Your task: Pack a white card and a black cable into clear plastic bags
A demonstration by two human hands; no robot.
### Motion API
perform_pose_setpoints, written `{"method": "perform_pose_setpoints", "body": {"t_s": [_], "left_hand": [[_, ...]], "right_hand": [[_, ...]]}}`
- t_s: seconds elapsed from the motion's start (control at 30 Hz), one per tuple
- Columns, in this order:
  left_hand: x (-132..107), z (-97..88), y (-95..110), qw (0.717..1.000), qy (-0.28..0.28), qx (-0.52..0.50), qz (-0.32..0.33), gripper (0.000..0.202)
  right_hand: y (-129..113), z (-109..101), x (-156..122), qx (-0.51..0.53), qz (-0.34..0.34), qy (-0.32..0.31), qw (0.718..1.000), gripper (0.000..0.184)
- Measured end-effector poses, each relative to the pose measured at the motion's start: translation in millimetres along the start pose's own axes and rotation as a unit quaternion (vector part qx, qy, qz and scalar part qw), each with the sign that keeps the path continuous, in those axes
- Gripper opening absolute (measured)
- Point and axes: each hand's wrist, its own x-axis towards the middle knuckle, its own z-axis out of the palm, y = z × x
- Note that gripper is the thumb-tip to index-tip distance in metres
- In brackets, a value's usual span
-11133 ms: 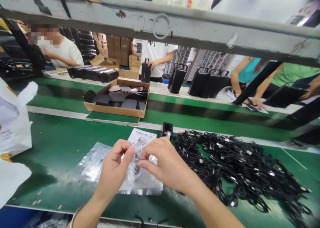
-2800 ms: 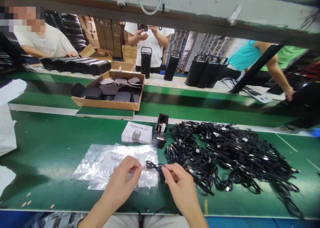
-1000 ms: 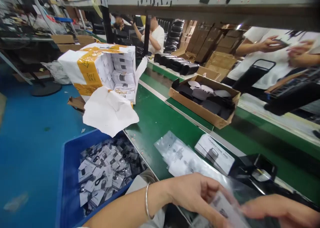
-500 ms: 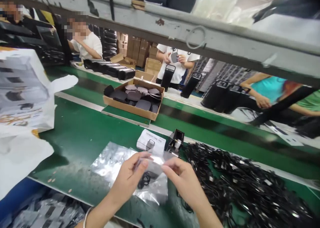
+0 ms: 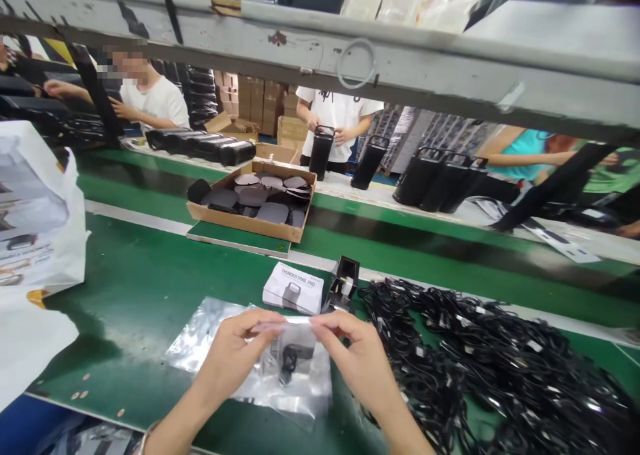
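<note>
- The left hand [image 5: 233, 358] and right hand [image 5: 357, 362] are raised just above the bench, facing each other, with a clear bag [image 5: 295, 348] between them.
- The fingers and thumbs of both hands are closed in a pinch on the bag's top edge, holding it up by that edge.
- A coiled black cable [image 5: 287, 365] sits inside the clear bag, low in the middle, between and just below the two hands.
- A thin bangle [image 5: 143, 442] circles the left wrist at the lower frame edge.
- A loose heap of silvery plastic bags [image 5: 200, 338] lies flat on the green bench [image 5: 120, 322], under and behind the clear bag.
- A large tangled pile of bundled black cables [image 5: 475, 355] lies just right of the right hand.
- A white card box [image 5: 293, 288] printed "Thunder Trail Pro" lies flat past the bags, just beside a black tape dispenser [image 5: 344, 283].
- A torn white wrapper [image 5: 35, 222] lies at the bench's left end.
- Farther along, a cardboard tray [image 5: 250, 202] holds dark round pads.
- Beyond it, on the far bench, a row of black handled cylinders [image 5: 425, 182] stands upright, and more lie on their sides [image 5: 195, 150].
- A co-worker in a white T-shirt [image 5: 335, 112] has both hands on one upright cylinder [image 5: 321, 152].
- Other co-workers work at the far left [image 5: 150, 102] and far right [image 5: 525, 150], with stacked cartons [image 5: 257, 105] behind.
- A grey shelf beam [image 5: 300, 42] crosses the top of the view.
</note>
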Motion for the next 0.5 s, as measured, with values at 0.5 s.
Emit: {"method": "perform_pose_setpoints", "body": {"t_s": [0.5], "left_hand": [[0.4, 12.6, -12.5, 0.989, 0.006, -0.111, -0.099, 0.035]], "right_hand": [[21.3, -16.3, -3.9, -0.115, -0.034, 0.092, 0.989, 0.019]]}}
